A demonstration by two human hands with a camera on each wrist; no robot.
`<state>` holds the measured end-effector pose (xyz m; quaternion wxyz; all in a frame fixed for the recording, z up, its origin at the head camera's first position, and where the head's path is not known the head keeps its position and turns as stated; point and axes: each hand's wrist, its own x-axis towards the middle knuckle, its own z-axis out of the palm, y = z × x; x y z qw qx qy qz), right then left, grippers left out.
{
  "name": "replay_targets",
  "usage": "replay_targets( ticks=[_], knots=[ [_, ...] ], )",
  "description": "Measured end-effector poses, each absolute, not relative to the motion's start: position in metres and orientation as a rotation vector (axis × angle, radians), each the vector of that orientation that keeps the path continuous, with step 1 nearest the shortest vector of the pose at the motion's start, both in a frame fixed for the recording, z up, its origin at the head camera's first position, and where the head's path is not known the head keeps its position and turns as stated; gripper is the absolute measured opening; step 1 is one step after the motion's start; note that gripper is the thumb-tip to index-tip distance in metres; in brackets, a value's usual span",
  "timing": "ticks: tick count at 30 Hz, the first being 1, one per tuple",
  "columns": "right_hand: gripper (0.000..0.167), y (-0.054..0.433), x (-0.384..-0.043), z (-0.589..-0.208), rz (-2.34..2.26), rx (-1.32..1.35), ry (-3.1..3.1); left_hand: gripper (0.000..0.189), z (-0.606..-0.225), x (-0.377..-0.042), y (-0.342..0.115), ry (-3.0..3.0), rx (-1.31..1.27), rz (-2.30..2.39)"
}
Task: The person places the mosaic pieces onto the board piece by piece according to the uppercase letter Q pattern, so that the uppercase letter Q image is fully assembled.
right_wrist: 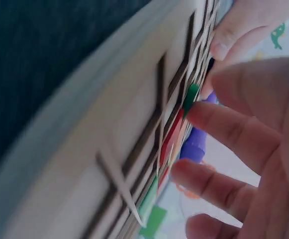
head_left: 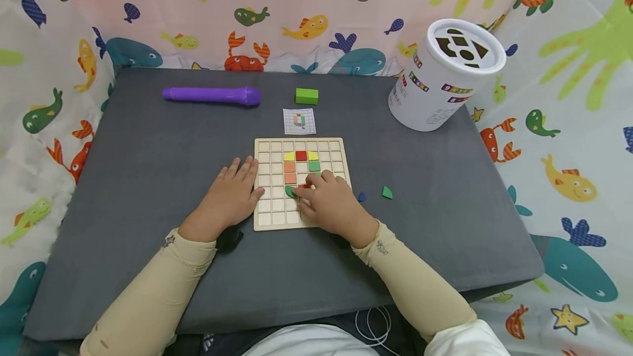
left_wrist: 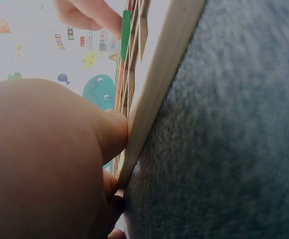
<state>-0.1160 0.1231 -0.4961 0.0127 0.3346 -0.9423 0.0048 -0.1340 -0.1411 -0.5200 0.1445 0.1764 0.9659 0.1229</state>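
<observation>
A wooden grid board (head_left: pixel 277 212) lies in the middle of the grey mat. Its cells hold yellow, red, orange and green tiles (head_left: pixel 301 156). My left hand (head_left: pixel 245 176) lies flat on the mat, fingers and thumb against the board's left edge (left_wrist: pixel 159 74). My right hand (head_left: pixel 303 191) rests on the board's lower middle. Its fingertips (right_wrist: pixel 196 112) press a green curved piece (head_left: pixel 289 191) beside a red tile (head_left: pixel 303 186); the green piece (right_wrist: pixel 191 95) stands partly out of its cell. Its palm hides the cells beneath.
Loose blue (head_left: pixel 362 196) and green (head_left: pixel 387 193) pieces lie right of the board. Behind it are a pattern card (head_left: pixel 299 121), a green block (head_left: pixel 306 96), a purple tube (head_left: pixel 212 95) and a white canister (head_left: pixel 445 78). Printed fabric walls surround the mat.
</observation>
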Motion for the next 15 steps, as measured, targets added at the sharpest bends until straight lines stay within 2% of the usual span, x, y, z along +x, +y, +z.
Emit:
replay_targets(
  ticks=[4,11,15],
  knots=[
    [0.036,0.1211,-0.1144,-0.4925,-0.086,0.971,-2.972,0.075,-0.5208,-0.1333,-0.1419,2.778,0.499,0.351],
    [0.034,0.1181,-0.1123,-0.4943,-0.073,1.037,-2.937,0.075,-0.5231,-0.1353,-0.1418,2.781,0.504,0.336],
    [0.043,0.1228,-0.113,-0.4977,-0.003,1.004,-2.991,0.076,-0.5226,-0.1353,-0.1422,2.782,0.498,0.343]
  ],
)
